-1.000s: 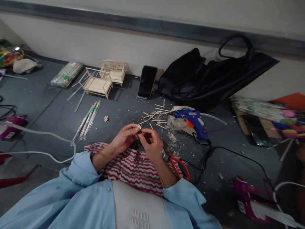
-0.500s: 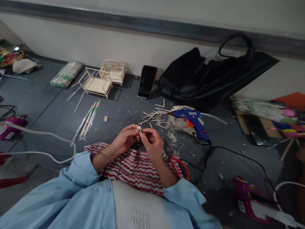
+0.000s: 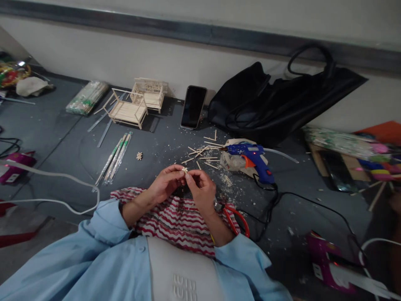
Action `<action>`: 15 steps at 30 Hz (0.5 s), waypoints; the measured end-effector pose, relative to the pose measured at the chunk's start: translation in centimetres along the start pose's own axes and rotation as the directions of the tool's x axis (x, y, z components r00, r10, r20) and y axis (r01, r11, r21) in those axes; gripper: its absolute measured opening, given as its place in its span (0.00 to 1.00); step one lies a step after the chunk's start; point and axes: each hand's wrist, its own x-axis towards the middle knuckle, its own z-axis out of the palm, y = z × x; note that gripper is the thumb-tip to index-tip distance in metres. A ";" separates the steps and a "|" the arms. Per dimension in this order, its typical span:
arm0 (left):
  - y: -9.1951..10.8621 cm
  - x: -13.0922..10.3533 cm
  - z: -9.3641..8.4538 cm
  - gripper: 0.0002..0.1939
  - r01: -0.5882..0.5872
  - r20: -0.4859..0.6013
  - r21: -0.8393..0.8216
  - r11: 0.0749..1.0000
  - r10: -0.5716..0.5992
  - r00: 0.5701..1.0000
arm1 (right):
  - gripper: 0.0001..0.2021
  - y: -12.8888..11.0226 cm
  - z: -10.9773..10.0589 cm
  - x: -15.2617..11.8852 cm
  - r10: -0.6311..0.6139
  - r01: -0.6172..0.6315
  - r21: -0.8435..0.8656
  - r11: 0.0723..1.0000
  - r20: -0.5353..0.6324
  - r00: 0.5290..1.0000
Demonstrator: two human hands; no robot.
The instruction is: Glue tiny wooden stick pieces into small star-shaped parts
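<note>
Between the fingertips of both hands is a small pale wooden piece [image 3: 184,169], shaped like a little star or flower. My left hand [image 3: 166,182] pinches it from the left, and my right hand [image 3: 202,187] pinches it from the right; the fingers partly cover it. A similar small wooden star [image 3: 139,156] lies on the table to the left. Beyond my hands are loose cut sticks [image 3: 200,152] among pale crumbs. A blue glue gun [image 3: 249,152] with an orange trigger rests on crumpled plastic, its nozzle toward the sticks. Red-handled pliers or cutters [image 3: 236,219] lie by my right wrist.
Two miniature stick-built furniture frames [image 3: 128,113] stand at the back left, near wrapped stick bundles [image 3: 87,97]. A phone [image 3: 193,107] leans on the wall beside a black bag [image 3: 266,100]. Black cable [image 3: 313,198] runs right. A striped cloth [image 3: 175,221] lies under my forearms.
The small wooden piece has shifted slightly right and turned a little between my fingertips. Both hands keep their pinch, and everything on the table stays in place.
</note>
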 end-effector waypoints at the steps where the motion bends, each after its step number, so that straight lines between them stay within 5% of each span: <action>1: 0.0 0.0 0.0 0.11 -0.007 0.002 0.005 1.000 0.007 1.000 | 0.07 0.0 0.0 0.0 -0.002 0.002 -0.003 1.000 0.000 1.000; 15: 0.3 -0.1 0.0 0.11 -0.033 -0.005 0.062 0.998 0.033 0.999 | 0.07 -0.1 0.1 0.2 0.039 -0.040 0.030 0.999 0.031 0.999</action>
